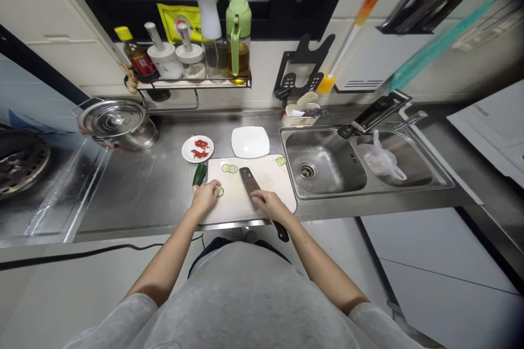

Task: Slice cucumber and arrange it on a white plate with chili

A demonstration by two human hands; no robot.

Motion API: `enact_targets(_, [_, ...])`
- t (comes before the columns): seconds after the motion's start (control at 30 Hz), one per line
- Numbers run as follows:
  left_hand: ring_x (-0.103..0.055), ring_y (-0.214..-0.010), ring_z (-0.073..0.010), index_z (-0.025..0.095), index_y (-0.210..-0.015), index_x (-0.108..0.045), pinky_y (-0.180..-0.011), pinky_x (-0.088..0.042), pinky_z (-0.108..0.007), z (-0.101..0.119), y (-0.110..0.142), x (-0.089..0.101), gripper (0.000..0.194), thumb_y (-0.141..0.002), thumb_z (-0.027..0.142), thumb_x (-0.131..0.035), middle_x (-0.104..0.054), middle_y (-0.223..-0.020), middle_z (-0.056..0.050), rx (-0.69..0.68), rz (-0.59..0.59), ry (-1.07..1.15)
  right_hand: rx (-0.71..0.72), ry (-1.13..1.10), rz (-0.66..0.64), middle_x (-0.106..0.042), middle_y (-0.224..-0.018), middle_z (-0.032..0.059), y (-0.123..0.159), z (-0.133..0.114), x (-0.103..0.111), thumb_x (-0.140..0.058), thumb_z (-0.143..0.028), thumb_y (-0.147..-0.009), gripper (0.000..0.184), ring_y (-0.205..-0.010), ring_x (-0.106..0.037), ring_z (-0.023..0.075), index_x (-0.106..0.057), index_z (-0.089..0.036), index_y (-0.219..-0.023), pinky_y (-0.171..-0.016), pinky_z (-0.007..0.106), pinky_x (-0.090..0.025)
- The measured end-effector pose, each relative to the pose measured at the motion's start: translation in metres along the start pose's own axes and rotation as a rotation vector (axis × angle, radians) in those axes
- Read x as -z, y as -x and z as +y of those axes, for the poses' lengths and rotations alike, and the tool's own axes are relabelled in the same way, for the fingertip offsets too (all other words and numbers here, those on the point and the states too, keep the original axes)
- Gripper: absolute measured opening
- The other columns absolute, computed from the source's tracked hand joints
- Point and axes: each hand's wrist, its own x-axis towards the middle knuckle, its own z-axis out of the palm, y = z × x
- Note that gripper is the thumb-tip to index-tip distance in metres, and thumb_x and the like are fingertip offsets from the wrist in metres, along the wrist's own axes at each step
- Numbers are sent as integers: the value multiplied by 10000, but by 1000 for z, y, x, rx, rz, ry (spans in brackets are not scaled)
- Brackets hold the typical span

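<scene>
My left hand (204, 197) is over the left edge of the white cutting board (239, 208), with its fingers drawn together at a few thin cucumber slices (220, 191). Just beyond it, a dark green piece of cucumber (200, 174) lies on the steel counter beside the board. My right hand (270, 204) is closed over a kitchen knife (248, 179) around where blade and handle meet. The blade lies over the board, pointing away from me, and the black handle sticks out past the near edge. More slices (230, 168) lie near the board's far edge, others (280, 161) at its far right corner.
A plate of chopped red pepper (186, 150) and a bare white plate (250, 142) stand behind the board. To the right is a double sink (323, 159) with a plastic bag (383, 158) in it. A lidded pot (137, 133) stands left, below a rack of seasonings (192, 84).
</scene>
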Motion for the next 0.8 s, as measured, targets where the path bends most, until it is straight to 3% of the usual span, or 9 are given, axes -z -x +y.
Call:
enact_targets(0.13, [-588,-973,-279,216,-1081,-650,-857,-295,-395,1,1,0,305,-829,209,-478,-716,-933,-115,40,29,-50,10,-1,-9,-710,-981,39,0,1,0,-528,-272,-867,288,-859,-652,177,-693,-217,-1097,-790,284,-492])
enact_targets(0.3, [-598,-895,-256,212,-832,-686,-838,-303,-374,7,5,4,194,-829,251,-496,-716,-819,-86,58,65,-23,7,5,-23,-701,-1061,46,0,3,-1,-524,-286,-875,292,-947,-641,193,-689,-219,-1106,-838,288,-473])
enact_targets(0.57, [-595,-732,-169,221,-876,-665,-726,-366,-288,7,11,3,180,-772,345,-586,-699,-759,-3,120,20,330,-13,18,-13,-706,-1037,51,4,4,0,-525,-270,-870,288,-949,-634,203,-697,-214,-1094,-823,289,-466])
enact_targets(0.8, [-607,-869,-248,236,-869,-664,-793,-338,-353,3,3,4,162,-798,321,-546,-705,-841,-56,183,64,58,-25,23,-6,-710,-922,30,8,3,2,-534,-279,-865,281,-850,-652,184,-699,-230,-1088,-776,271,-472])
